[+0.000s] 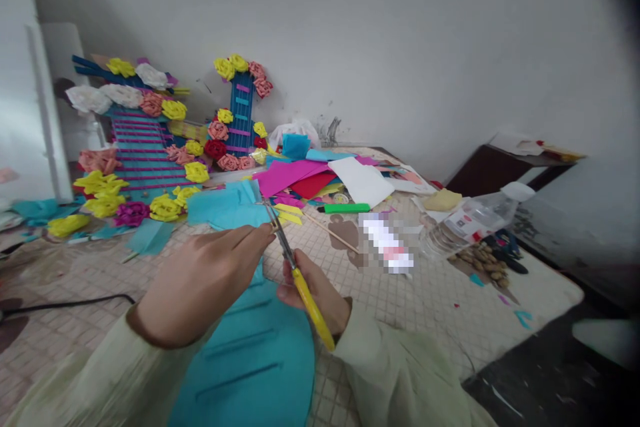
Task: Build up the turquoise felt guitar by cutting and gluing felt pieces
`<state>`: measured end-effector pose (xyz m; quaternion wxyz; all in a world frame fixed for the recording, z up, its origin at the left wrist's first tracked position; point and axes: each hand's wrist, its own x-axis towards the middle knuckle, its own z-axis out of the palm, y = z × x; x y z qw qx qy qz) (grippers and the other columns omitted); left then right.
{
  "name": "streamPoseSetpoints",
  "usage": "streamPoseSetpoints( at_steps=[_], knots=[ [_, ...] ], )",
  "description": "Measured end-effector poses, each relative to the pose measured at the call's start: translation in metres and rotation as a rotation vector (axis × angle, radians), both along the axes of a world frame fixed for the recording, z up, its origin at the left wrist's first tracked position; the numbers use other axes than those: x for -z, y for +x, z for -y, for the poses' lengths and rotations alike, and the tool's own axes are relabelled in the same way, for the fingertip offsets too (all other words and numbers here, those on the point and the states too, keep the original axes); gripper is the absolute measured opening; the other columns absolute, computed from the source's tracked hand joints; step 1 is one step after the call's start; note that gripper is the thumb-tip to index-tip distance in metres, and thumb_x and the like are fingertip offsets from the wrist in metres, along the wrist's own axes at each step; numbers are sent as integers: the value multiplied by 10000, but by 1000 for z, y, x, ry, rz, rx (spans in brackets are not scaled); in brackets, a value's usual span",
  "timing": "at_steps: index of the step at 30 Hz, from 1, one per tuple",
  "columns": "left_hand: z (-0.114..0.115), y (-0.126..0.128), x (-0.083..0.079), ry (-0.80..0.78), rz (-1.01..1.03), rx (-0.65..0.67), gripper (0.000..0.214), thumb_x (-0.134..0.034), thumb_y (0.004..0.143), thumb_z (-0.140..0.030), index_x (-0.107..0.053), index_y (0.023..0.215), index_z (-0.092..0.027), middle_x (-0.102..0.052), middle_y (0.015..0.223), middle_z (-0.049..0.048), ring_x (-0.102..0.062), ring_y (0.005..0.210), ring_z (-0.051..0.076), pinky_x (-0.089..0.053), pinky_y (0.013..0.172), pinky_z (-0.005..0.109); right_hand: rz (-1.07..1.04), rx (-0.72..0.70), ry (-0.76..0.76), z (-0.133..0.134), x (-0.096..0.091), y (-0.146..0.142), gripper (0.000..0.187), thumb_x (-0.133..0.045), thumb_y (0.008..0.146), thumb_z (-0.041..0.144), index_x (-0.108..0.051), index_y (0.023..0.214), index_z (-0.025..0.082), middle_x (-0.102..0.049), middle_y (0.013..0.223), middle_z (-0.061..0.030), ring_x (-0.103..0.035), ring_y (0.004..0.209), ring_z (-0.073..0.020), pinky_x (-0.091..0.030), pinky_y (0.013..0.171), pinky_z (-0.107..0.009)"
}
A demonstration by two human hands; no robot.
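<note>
One pair of yellow-handled scissors (314, 309) slants above the counter (415, 320), your right grip (330, 295) closed around it. Your left grip (203, 273) bunches beside the metal blades (285, 240); whether it pinches anything, you cannot tell. Below lies one turquoise sheet (250, 373); farther right, one bottle (473, 221).

Held in the right hand (329, 295): scissors (312, 310) with yellow handles and slim metal blades, slanting up and leftward, tips pointing away, blades looking slightly parted. Pinched in the left hand (200, 273), right by the blades: a small pale piece (275, 229), mostly hidden, too small to make out fully. Lying flat on the counter (400, 307), below both hands: a blue sheet (293, 367) with a rounded right edge and dark slanting lines across, partly covered on the left.
</note>
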<state>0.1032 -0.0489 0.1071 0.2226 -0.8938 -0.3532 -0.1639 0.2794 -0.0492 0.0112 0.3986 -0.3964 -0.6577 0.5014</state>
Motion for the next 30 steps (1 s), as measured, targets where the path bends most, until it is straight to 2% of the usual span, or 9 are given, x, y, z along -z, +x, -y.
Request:
streamPoseSetpoints(
  at_steps=[3, 10, 15, 21, 26, 30],
  knots=[
    [2, 1, -1, 9, 9, 21, 369, -236, 870, -90, -571, 1022, -120, -679, 787, 102, -630, 595, 206, -513, 500, 334, -11, -56, 16, 2, -1, 0, 242, -583, 758, 344, -392, 817, 207, -384, 738, 24, -356, 639, -116, -351, 586, -260],
    [4, 0, 2, -17, 40, 13, 308, -305, 880, -126, -543, 1075, -130, -655, 734, 73, -629, 630, 200, -512, 554, 322, -33, -79, 5, 3, -2, 0, 234, -571, 769, 342, -391, 833, 207, -384, 768, 19, -348, 638, -111, -343, 586, -258],
    [5, 2, 1, -93, 38, -19, 283, -327, 852, -105, -547, 1021, -160, -639, 733, 59, -618, 646, 183, -493, 552, 291, 2, -58, -15, 3, -3, -1, 235, -571, 745, 349, -388, 800, 212, -378, 704, 34, -342, 609, -113, -334, 570, -261],
    [6, 2, -2, -168, -16, -53, 271, -354, 812, -70, -558, 971, -151, -645, 773, 79, -625, 673, 202, -512, 567, 318, 29, -26, -43, 7, -4, -1, 207, -565, 674, 247, -370, 738, 217, -395, 663, 33, -358, 614, -123, -323, 534, -252],
    [3, -1, 0, -80, -59, -57, 316, -311, 814, -49, -567, 983, -126, -655, 797, 103, -627, 645, 232, -505, 514, 353, 2, 2, -72, 10, -10, -4, 224, -553, 631, 213, -343, 709, 214, -387, 636, 38, -343, 569, -106, -286, 472, -225],
    [1, -2, 3, 14, -95, -43, 309, -299, 844, -75, -594, 887, -153, -654, 810, 90, -618, 658, 209, -492, 537, 327, -10, -6, -101, 9, -10, -4, 262, -587, 620, 227, -337, 695, 213, -384, 631, 45, -335, 537, -94, -274, 460, -223]
  ],
)
